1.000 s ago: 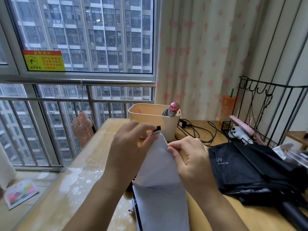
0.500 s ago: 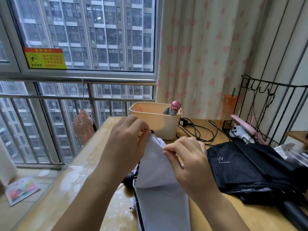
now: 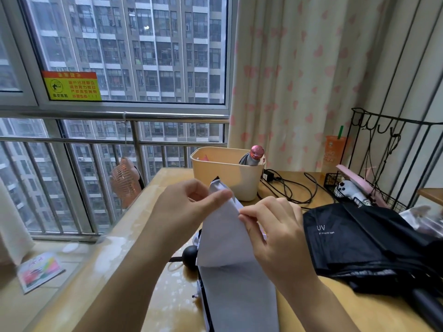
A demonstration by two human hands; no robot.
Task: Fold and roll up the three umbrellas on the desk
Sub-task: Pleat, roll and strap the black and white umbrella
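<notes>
Above desk (image 3: 321, 305) | grey umbrella (image 3: 227, 238) | left fingers (image 3: 217, 198) pinch its tip | right fingers (image 3: 253, 215) pinch its edge

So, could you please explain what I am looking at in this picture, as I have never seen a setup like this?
There is no machine here: a person works with two bare hands, and the one camera sits on their head, looking forward and down. That is why the arms reach in from below. The left hand and the right hand both pinch the pale cloth of a grey umbrella, held above the desk. To the right lies a black umbrella, loosely gathered. Behind stands a beige bin holding what looks like a rolled umbrella with a pink cap, and cables lie beside it.
</notes>
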